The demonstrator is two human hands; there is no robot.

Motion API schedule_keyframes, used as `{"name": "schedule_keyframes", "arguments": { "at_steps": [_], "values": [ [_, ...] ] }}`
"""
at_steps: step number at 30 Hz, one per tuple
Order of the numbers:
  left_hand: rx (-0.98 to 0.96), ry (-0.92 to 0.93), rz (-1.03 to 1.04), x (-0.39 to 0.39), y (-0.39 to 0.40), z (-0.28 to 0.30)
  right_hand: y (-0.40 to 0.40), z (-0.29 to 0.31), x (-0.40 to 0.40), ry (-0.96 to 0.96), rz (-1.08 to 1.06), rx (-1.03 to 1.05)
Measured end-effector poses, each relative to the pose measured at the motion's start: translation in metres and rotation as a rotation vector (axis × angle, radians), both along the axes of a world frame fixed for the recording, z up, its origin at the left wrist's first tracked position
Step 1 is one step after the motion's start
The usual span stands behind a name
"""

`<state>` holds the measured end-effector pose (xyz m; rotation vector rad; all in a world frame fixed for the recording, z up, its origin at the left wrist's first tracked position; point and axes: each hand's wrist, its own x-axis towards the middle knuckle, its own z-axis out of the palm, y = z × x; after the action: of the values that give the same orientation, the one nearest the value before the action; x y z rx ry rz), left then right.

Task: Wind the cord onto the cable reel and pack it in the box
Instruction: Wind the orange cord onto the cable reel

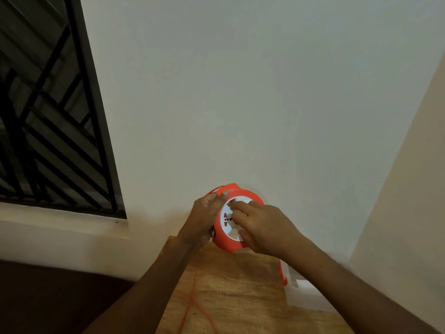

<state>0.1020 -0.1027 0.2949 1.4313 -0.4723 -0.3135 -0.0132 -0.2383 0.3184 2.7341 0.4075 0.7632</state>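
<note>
A wooden table [240, 292] with a light, grained top lies below both hands, its far edge meeting the pale wall just beneath them. Loose orange cord [190, 302] trails across the wood beneath the left forearm, its strands crossing one another and running on toward the near edge. Under the right forearm, at the table's right side, sits a translucent plastic box [305, 295], with an orange clip on its near left corner; much of it is hidden by the arm.
</note>
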Motion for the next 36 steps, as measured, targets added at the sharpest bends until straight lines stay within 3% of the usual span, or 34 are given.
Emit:
{"name": "schedule_keyframes", "arguments": {
  "at_steps": [9,13,15,17,21,23,28,36],
  "values": [
    [0.05,-0.045,-0.014,-0.011,-0.004,-0.008,0.015,-0.003,0.004,-0.102,-0.067,0.01],
    [-0.008,-0.042,-0.016,-0.011,-0.002,-0.006,0.007,0.008,0.006,-0.181,-0.299,0.43],
    [0.01,-0.065,0.006,-0.012,-0.004,-0.004,0.008,0.006,0.006,-0.152,-0.36,0.493],
    [0.031,-0.066,0.01,-0.015,-0.007,-0.004,0.014,0.003,0.004,-0.102,-0.327,0.473],
    [0.019,-0.041,0.002,-0.014,-0.005,-0.006,0.01,-0.002,-0.002,-0.192,-0.095,0.375],
    [-0.005,-0.026,-0.001,-0.011,-0.003,-0.007,0.004,-0.003,-0.005,-0.096,-0.011,0.257],
    [0.026,-0.045,0.019,-0.006,-0.002,-0.006,-0.002,-0.004,-0.009,0.013,-0.019,0.065],
    [0.052,-0.083,-0.011,-0.015,-0.007,-0.003,0.009,-0.004,0.001,-0.224,-0.02,0.036]
  ]
}}
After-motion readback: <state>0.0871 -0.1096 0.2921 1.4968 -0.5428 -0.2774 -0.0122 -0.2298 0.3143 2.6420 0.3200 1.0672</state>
